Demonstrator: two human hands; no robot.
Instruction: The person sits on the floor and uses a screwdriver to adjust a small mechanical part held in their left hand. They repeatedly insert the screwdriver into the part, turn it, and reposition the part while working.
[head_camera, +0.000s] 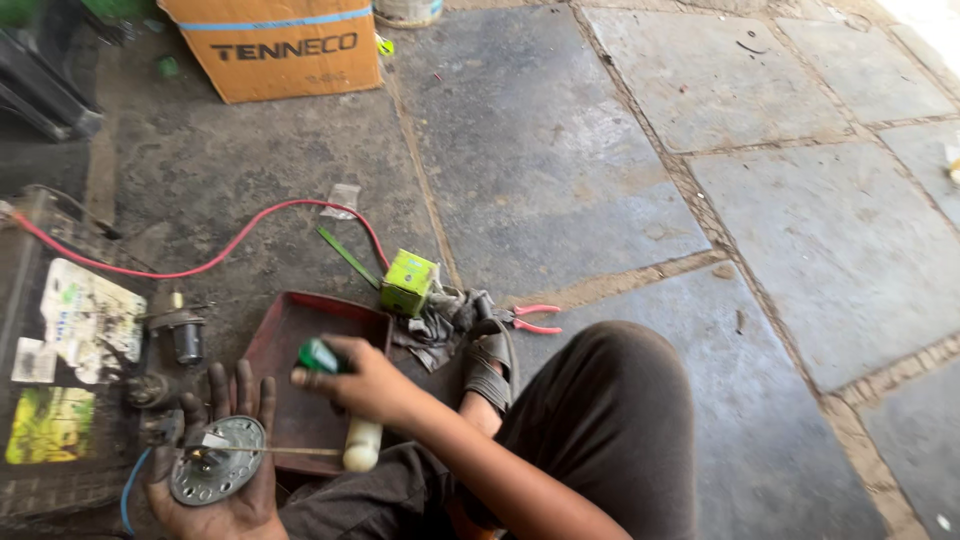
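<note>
My left hand (225, 465) lies palm up with the fingers spread flat, so its grip is apart: a round grey metal disc with small holes around its rim (215, 460) rests on the palm, unclamped. A thin metal rod (290, 452) runs from the disc's centre to the right, ending at a cream-coloured cylindrical float (362, 443). My right hand (365, 380) is just above and to the right of the disc, its grip closed around a small green plastic part (318, 355), with the fingertips curled over it. Both hands work over the near edge of a shallow dark red metal tray (290, 330), which sits on the grey stone floor (560, 150). Just beyond the tray's far right corner stands a small lime-green cardboard box (408, 283), touching a crumpled dark rag (435, 335). Red-handled pliers (530, 318) lie on the floor just right of my sandalled foot (490, 365). A red wire (220, 255) loops across the floor to the left of the box, near a flat green strip (348, 257). A small dark cylindrical component (185, 335) stands left of the tray. A large orange cardboard carton (275, 45) stands well apart at the far side.
</note>
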